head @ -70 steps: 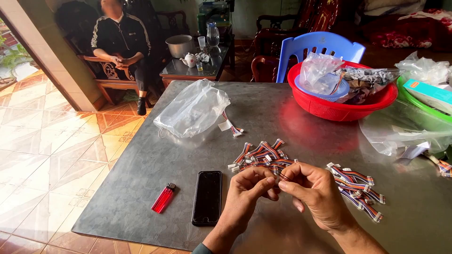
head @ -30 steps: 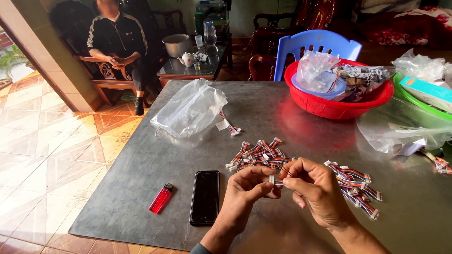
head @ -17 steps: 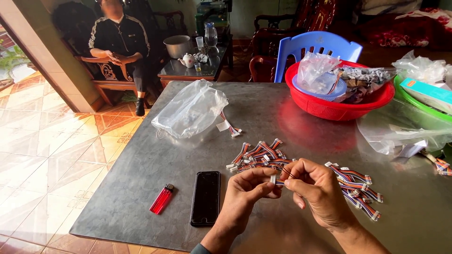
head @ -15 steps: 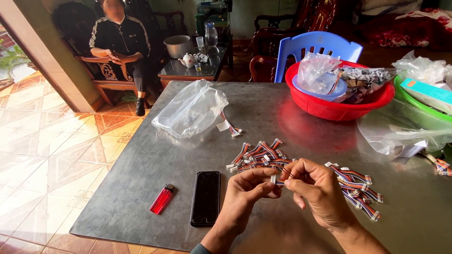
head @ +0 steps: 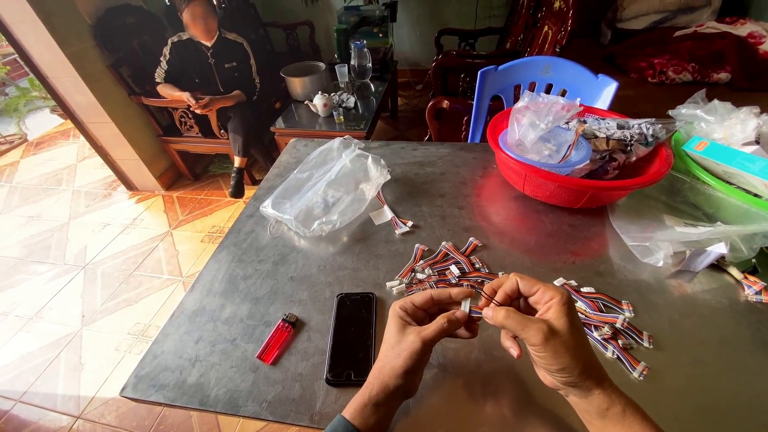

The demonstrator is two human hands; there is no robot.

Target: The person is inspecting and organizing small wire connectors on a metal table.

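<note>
Near the tabletop's (head: 240,264) front edge, left hand (head: 422,320) and right hand (head: 544,328) pinch one wire connector (head: 466,305); mating step judged underway; alignment needed next.

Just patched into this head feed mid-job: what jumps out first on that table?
Both hands meet at the near edge: the left hand and right hand pinch one small multicoloured wire connector between their fingertips. Behind them lies a loose pile of similar wire connectors, with a second heap to the right. A bright red basket stuffed with plastic bags stands at the far right, and a black phone and red lighter lie to the left.
</note>
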